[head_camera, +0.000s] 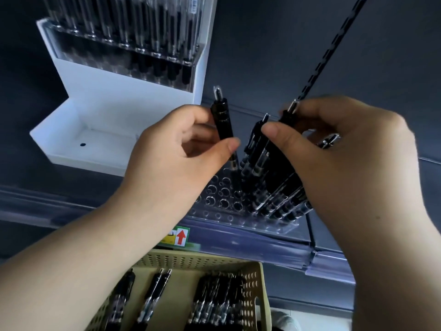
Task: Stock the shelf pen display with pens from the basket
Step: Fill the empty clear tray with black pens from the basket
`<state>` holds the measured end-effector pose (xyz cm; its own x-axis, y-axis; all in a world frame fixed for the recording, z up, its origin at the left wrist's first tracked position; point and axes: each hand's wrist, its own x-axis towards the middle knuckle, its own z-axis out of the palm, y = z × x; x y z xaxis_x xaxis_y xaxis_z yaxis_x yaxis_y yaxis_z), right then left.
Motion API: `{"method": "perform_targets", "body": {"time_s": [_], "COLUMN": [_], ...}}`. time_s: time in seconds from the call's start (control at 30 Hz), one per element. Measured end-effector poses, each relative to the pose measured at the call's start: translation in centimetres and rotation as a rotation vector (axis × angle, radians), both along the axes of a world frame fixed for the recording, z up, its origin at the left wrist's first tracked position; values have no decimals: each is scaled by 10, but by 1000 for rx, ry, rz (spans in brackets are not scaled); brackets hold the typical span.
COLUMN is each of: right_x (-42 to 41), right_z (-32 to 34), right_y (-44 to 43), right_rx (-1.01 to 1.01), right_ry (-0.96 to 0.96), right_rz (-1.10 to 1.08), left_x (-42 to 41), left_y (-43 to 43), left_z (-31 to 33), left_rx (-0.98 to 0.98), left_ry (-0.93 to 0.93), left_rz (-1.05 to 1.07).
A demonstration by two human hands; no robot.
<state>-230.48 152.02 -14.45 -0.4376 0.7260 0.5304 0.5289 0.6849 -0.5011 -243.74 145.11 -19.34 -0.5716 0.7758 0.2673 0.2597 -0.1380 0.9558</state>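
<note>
My left hand [176, 149] pinches one black pen [223, 120] upright, its tip down in the clear acrylic pen display [219, 201] on the shelf. My right hand [334, 151] grips a bundle of several black pens [269, 168] whose lower ends stand in the right side of the display. The left rows of holes in the display have no pens. Below, a beige perforated basket [253, 283] holds several more black pens [214, 299].
A white display box [124, 96] with a clear rack of pens stands higher up on the left against the dark back panel. A slotted black upright [329, 46] runs up at the right. A price label with a red arrow [180, 236] sits on the shelf edge.
</note>
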Motion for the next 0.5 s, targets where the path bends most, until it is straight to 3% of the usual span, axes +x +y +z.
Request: {"method": "perform_targets", "body": {"time_s": [0.3,0.5], "right_x": [-2,-2], "right_z": [-2,-5], "right_y": [4,2], "right_rx": [-19,30], "right_ry": [25,-58], "right_rz": [-3,-17], "left_x": [-11,-11], "left_y": [0,-1], "left_z": [-1,0], "left_rx": [44,65], "left_ry": [16,12], "left_rz": [52,52]}}
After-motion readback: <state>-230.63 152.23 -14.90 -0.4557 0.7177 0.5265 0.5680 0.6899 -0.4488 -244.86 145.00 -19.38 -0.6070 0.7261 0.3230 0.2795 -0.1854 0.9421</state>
